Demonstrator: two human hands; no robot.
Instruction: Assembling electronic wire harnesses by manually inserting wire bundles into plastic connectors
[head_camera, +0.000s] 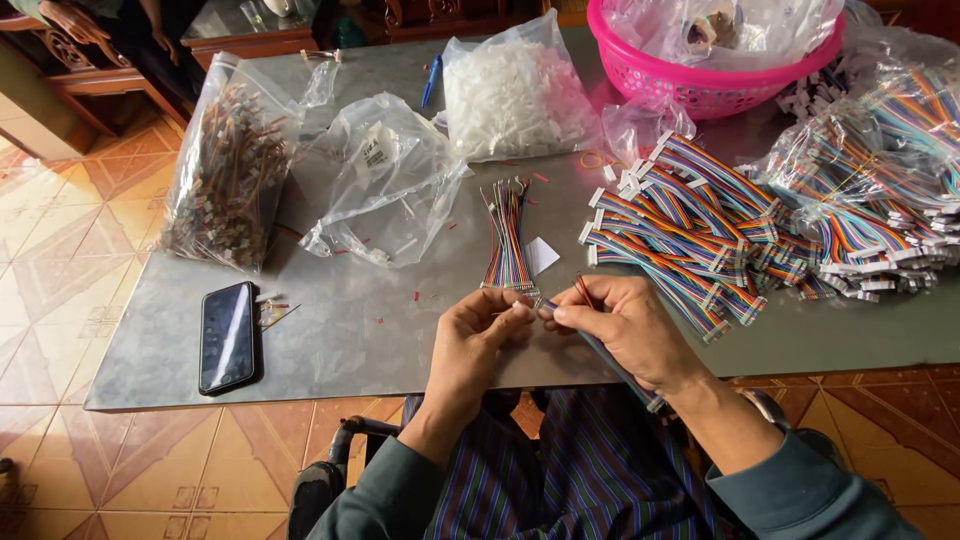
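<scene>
My left hand (478, 340) and my right hand (625, 328) meet over the near edge of a grey table (340, 330). Both pinch the end of a multicoloured ribbon cable (615, 365) that runs down under my right palm to a white connector by my wrist. A thin red-brown wire sticks up between my right fingers. Just beyond my fingertips lies a loose bundle of coloured wires (508, 238) with bare ends, next to a small white scrap.
A heap of finished rainbow cables (700, 225) with white connectors fills the right side. Clear bags hold brown wires (228, 170), white connectors (512, 95) and little else (385, 185). A pink basket (700, 85) stands at the back, a black phone (228, 336) at the near left.
</scene>
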